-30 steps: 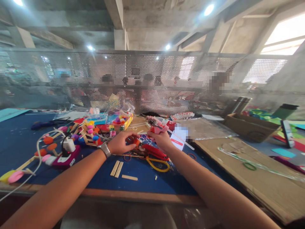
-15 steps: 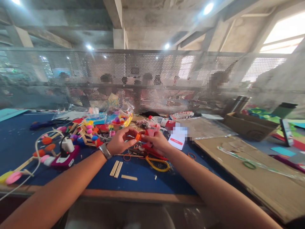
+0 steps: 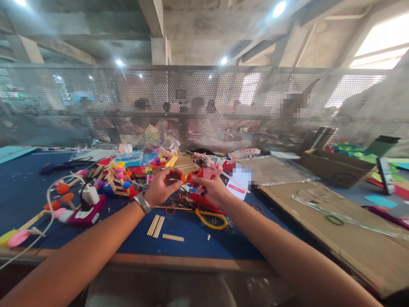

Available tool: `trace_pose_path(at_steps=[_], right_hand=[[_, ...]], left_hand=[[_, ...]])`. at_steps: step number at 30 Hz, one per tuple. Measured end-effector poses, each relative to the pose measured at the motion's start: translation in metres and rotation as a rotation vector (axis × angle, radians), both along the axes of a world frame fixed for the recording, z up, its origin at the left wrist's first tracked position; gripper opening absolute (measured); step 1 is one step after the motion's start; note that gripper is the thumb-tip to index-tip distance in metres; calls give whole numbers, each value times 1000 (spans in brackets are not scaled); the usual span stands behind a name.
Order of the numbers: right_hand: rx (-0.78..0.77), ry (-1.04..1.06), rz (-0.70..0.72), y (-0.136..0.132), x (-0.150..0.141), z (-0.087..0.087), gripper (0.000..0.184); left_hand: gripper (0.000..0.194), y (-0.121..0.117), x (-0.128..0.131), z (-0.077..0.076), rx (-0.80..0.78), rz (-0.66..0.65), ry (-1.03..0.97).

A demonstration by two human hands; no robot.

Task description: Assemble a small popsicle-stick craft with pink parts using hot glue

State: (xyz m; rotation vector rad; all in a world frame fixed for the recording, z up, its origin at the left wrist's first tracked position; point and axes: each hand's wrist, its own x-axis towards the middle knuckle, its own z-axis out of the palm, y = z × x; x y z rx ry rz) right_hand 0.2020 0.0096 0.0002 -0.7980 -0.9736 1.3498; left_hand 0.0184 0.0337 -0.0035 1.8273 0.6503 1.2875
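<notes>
My right hand (image 3: 212, 187) is wrapped round a pink hot glue gun (image 3: 208, 171), with a small red light on its body and a translucent glue stick (image 3: 239, 182) poking out behind. The gun's orange front end (image 3: 192, 175) points left toward my other hand. Between the thumb and fingertips of my left hand (image 3: 163, 184) is a small orange piece (image 3: 183, 178), right beside the nozzle; I cannot tell whether they touch. Below the hands lie a red-handled tool (image 3: 204, 201), a yellow loop (image 3: 211, 222) and several wooden craft sticks (image 3: 156, 226).
At left, a stick structure with colourful pom-poms (image 3: 119, 179) stands near a purple power strip (image 3: 87, 213) with a white plug. A phone (image 3: 237, 187) and a bottle (image 3: 227, 164) lie to the right. Farther right are cardboard (image 3: 306, 221) and a cardboard box (image 3: 338, 170). A perforated screen (image 3: 204, 106) closes the back.
The glue gun came down and left toward my left hand, its nozzle turning to the orange piece. My left fingers have lifted from the pile and hold that piece up.
</notes>
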Motion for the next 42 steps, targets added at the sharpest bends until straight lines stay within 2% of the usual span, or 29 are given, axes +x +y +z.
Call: trace_pose_path(at_steps=[5, 12, 21, 42], right_hand=[[25, -40, 33, -4, -1, 2, 41], [52, -70, 66, -4, -1, 2, 40], [71, -84, 62, -5, 1, 1, 37], [64, -113, 44, -4, -1, 1, 40]], left_hand=[[34, 1, 1, 2, -27, -41, -10], [37, 0, 2, 2, -36, -26, 8], [33, -2, 0, 3, 3, -41, 69], [35, -1, 2, 1, -33, -44, 46]])
